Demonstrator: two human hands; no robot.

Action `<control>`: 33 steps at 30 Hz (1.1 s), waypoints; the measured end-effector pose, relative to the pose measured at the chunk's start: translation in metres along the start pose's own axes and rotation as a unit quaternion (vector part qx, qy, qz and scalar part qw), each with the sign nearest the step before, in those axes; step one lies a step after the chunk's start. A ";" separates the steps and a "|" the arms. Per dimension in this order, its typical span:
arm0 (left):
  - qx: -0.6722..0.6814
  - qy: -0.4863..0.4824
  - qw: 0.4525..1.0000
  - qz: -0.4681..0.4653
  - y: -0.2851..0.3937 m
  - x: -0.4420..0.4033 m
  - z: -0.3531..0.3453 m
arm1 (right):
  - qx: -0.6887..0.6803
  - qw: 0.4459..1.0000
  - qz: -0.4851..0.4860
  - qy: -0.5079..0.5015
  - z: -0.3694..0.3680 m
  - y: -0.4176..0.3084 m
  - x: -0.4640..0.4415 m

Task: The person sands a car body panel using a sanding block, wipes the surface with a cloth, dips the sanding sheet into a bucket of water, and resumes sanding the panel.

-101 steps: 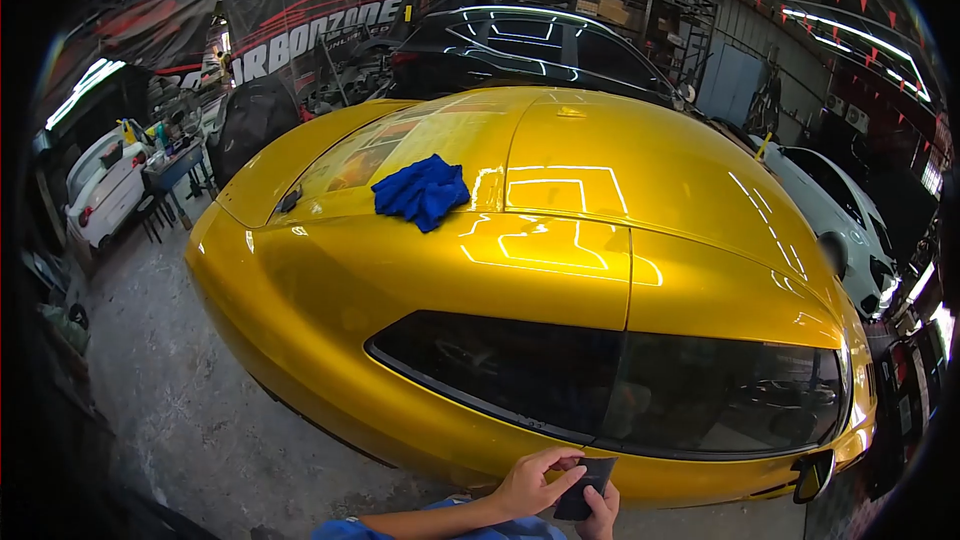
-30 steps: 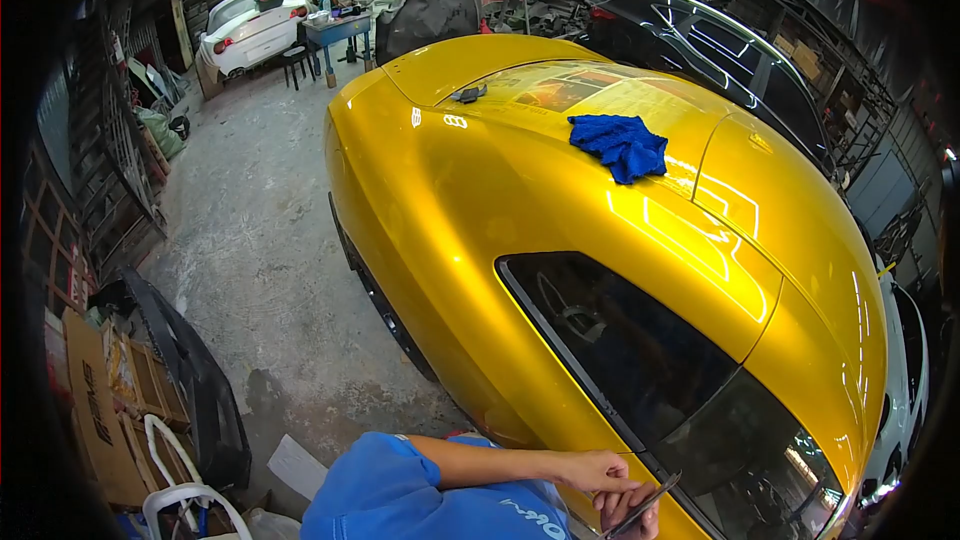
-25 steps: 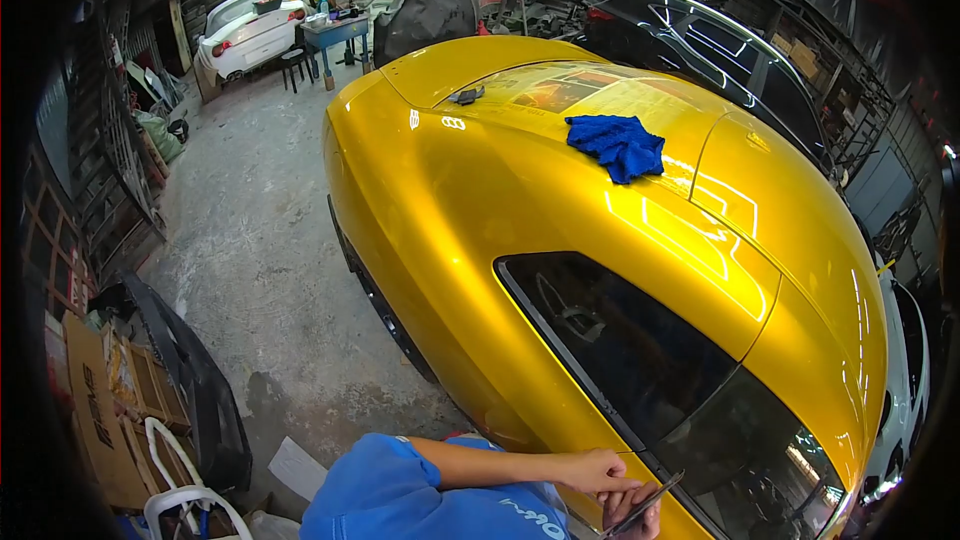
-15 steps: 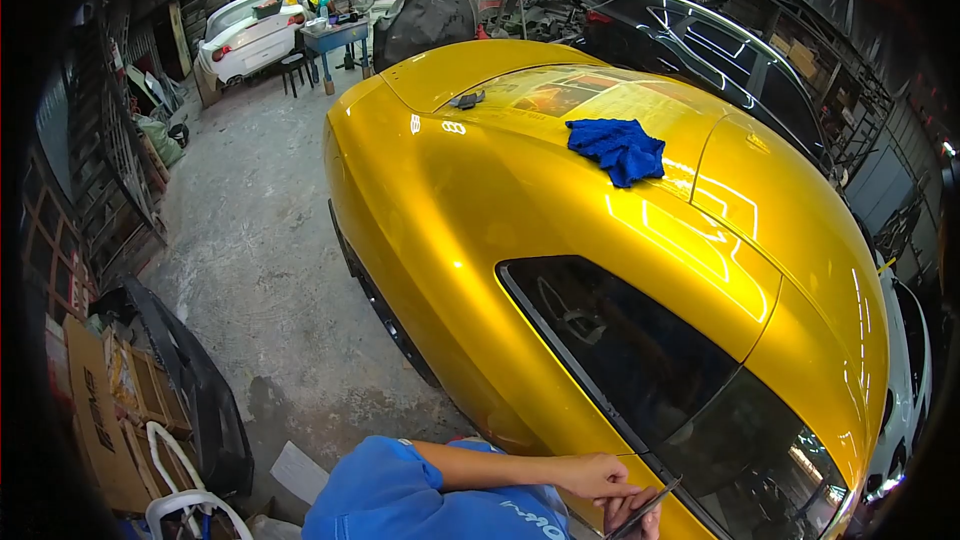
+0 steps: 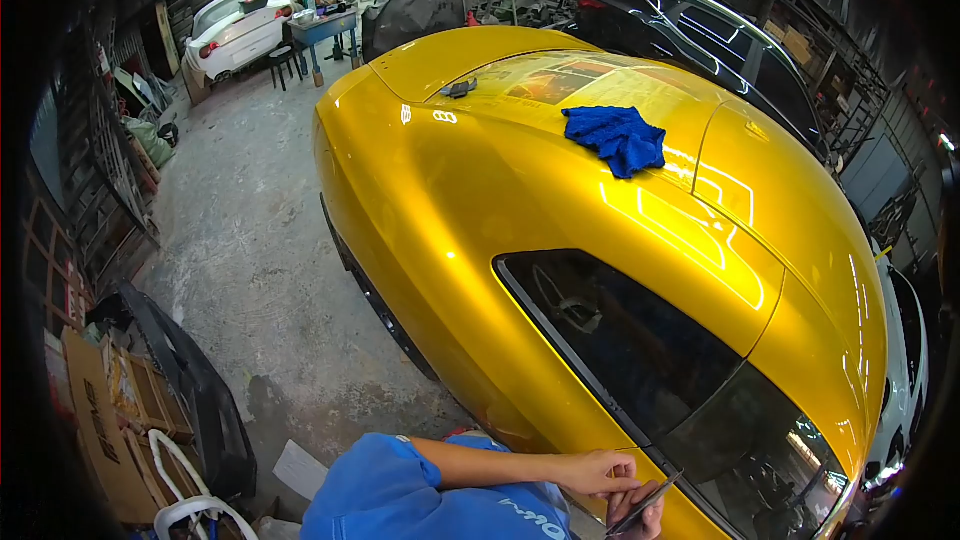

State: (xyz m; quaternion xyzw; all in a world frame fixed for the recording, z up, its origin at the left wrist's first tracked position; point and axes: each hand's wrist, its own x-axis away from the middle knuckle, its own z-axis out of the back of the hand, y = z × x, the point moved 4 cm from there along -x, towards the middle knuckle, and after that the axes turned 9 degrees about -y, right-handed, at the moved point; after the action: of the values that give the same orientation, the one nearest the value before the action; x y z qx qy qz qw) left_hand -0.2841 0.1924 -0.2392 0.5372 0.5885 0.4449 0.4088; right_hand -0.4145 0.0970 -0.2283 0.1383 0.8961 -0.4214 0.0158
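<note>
At the bottom of the view, my right hand [image 5: 648,518] grips a phone [image 5: 645,505], a thin dark slab seen nearly edge-on; its screen cannot be read. My left hand [image 5: 598,473] reaches across from a blue sleeve [image 5: 380,470], its fingers bent and close together over the phone's near side. Nothing shows between those fingers. Both hands are beside the glossy yellow car [image 5: 450,200], just below its dark side window [image 5: 620,330]. A crumpled blue cloth [image 5: 617,138] lies on the car's upper surface, out of reach of either hand.
Newspaper-like sheets [image 5: 560,80] cover the car's rear glass, with a small grey object [image 5: 460,89] at their edge. A black bumper [image 5: 190,390] and cardboard boxes [image 5: 95,410] stand left. Behind are a white car [image 5: 235,38], blue table [image 5: 325,28] and black car [image 5: 690,35].
My left hand's pointing finger has bent in, and the hand has tightened over the phone. My right hand still holds it. The whole view has shifted slightly.
</note>
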 end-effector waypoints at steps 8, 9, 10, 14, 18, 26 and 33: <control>-0.061 -0.018 0.997 0.051 -0.006 -0.003 0.005 | -0.032 0.999 0.018 0.023 0.000 0.006 0.000; -0.046 0.012 0.999 0.018 -0.013 -0.004 0.002 | -0.026 0.999 0.013 0.033 0.002 0.007 0.001; -0.032 0.042 0.999 -0.015 -0.018 -0.005 0.002 | -0.023 0.999 0.015 0.038 0.004 0.007 0.001; -0.022 -0.041 0.997 0.055 -0.012 -0.002 0.004 | -0.015 0.999 0.006 0.048 0.006 0.007 0.006; -0.084 0.009 0.996 0.028 -0.017 -0.002 0.006 | -0.008 0.998 -0.001 0.060 0.008 0.007 0.006; 0.004 -0.048 0.996 0.068 -0.015 -0.001 0.003 | 0.004 0.996 -0.014 0.083 0.014 0.009 0.005; -0.013 0.055 0.998 0.012 -0.020 -0.003 0.004 | 0.025 0.998 -0.007 0.056 0.022 0.005 0.000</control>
State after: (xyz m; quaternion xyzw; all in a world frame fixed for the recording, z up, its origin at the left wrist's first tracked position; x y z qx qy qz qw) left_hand -0.2856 0.1894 -0.2591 0.5134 0.5979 0.4865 0.3771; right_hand -0.4154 0.0834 -0.2461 0.1557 0.8857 -0.4354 -0.0414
